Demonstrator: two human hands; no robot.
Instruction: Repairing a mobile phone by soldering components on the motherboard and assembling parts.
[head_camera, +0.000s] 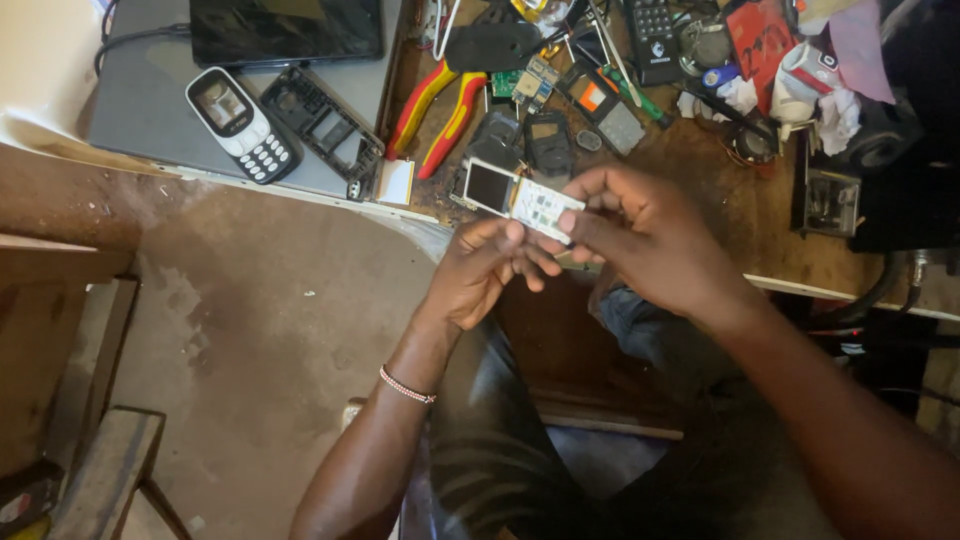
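Head view: both hands meet over the near edge of a cluttered bench, holding a stripped phone board (520, 198) between them. The left hand (478, 268) supports the board from below, its fingers curled and pressed together, thumb up against the board's underside near the middle. The right hand (640, 235) pinches the keypad end between thumb and forefinger, the other fingers loosely bent behind. The board hangs in the air just above the bench edge, touching nothing but the fingers.

Its long axis runs from upper left to lower right in the picture. The small dark screen end points up-left toward the red-handled pliers (437, 115), and the pale keypad end points down-right into the right hand. The flat face looks up at the camera, slightly tilted.

To handle it well, the grip seems best kept on the edges, off the screen and contacts, with the left hand steady while the right does the fine work; a light pinch should do, since the board looks thin and could flex.

On the laptop (170, 110) at the left lie a whole keypad phone (243, 124) and an empty black phone frame (325, 128). Loose parts litter the bench (720, 200) behind the hands.
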